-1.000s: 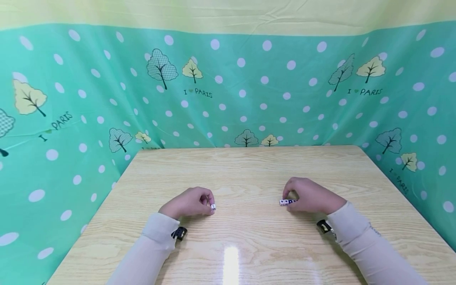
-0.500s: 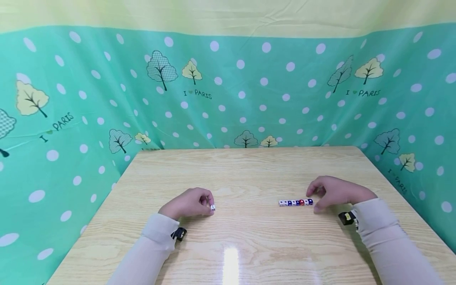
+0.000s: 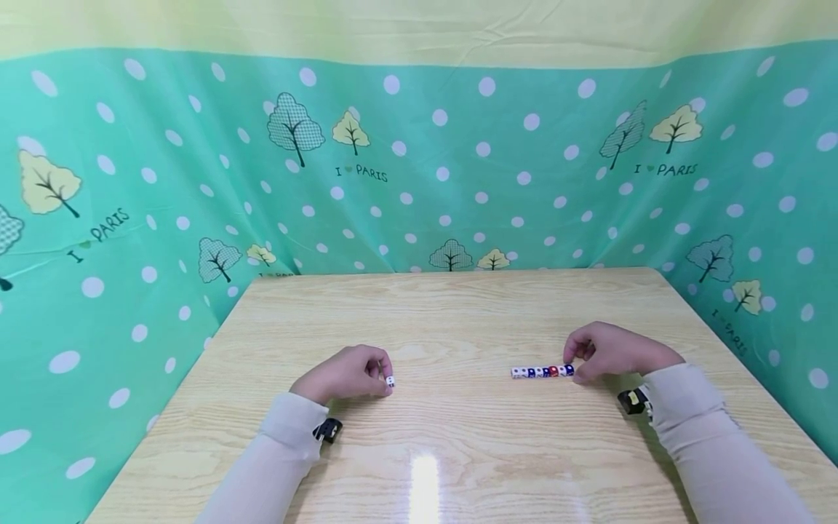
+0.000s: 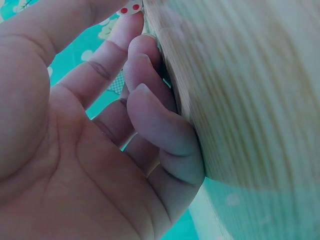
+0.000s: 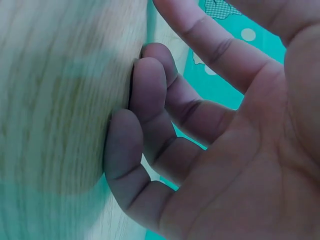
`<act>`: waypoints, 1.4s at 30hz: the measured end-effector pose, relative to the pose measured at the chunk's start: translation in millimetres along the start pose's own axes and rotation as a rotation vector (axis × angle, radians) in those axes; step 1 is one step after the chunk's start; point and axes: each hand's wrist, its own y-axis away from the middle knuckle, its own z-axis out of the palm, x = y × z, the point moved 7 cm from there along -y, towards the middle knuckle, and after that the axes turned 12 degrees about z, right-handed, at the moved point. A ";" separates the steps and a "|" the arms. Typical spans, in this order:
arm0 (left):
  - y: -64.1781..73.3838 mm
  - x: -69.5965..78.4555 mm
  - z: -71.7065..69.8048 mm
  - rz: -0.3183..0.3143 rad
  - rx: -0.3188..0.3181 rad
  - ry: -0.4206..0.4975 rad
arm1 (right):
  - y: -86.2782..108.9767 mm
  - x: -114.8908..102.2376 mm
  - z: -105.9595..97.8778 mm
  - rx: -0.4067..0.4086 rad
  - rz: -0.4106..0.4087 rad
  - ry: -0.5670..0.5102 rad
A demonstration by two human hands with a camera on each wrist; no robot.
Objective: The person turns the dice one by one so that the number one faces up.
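A small white die [image 3: 390, 381] sits between the thumb and index finger of my left hand [image 3: 347, 372], which pinches it low over the table. In the left wrist view the die [image 4: 131, 8] shows two red dots at the top edge, partly hidden by the fingers; the other fingers curl against the wood. To the right lies a straight row of several dice [image 3: 538, 372], white, blue and red, touching side by side. My right hand [image 3: 612, 351] pinches the blue die [image 3: 569, 370] at the row's right end between thumb and index finger. The right wrist view hides this pinch; the remaining fingers bend near the tabletop.
The light wood table [image 3: 452, 313] has a bright light reflection near its front. A green dotted curtain [image 3: 445, 175] with tree prints stands behind it and along both sides. Each wrist wears a small black device [image 3: 329, 430].
My right hand has moved right from the middle of the dice row to its right end, and its thumb and index finger have closed in there. The left hand keeps its hold.
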 end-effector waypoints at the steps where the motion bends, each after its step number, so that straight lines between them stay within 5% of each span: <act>1: 0.0 -0.2 0.1 0.000 0.000 0.001 | -0.4 -0.2 0.2 0.003 0.001 0.002; 18: 0.5 3.7 0.8 -0.006 0.006 -0.024 | -1.7 -0.6 2.0 0.024 0.014 0.018; 32: 0.0 40.6 1.3 0.087 0.060 -0.358 | -2.1 -1.3 2.0 0.014 0.021 0.016; 42: -1.4 45.6 3.5 0.123 0.080 -0.409 | -1.8 -0.5 2.2 0.013 0.029 0.009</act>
